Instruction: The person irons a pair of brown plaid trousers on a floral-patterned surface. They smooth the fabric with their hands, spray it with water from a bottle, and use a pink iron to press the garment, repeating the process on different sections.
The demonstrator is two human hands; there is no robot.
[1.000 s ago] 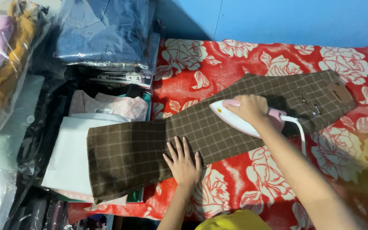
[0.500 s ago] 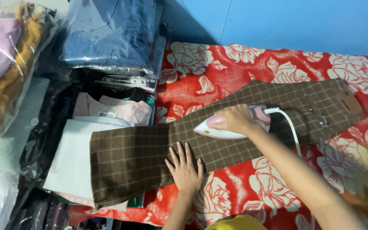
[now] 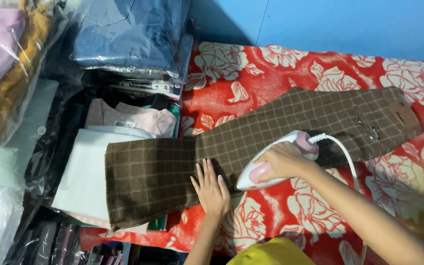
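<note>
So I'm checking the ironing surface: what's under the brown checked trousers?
Under the brown checked trousers lies a red floral blanket; the leg end overhangs folded white and pink garments. The left hand and the iron press on top. Whatever is beneath the blanket is covered.

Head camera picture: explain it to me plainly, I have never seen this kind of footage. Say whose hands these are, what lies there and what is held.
The camera sits on a person's head and looks down, so both hands are the wearer's own. The right hand grips a white and pink iron on brown checked trousers, which lie on a red flowered blanket. The left hand presses flat on the trouser leg. To the left are folded clothes in clear bags.
</note>
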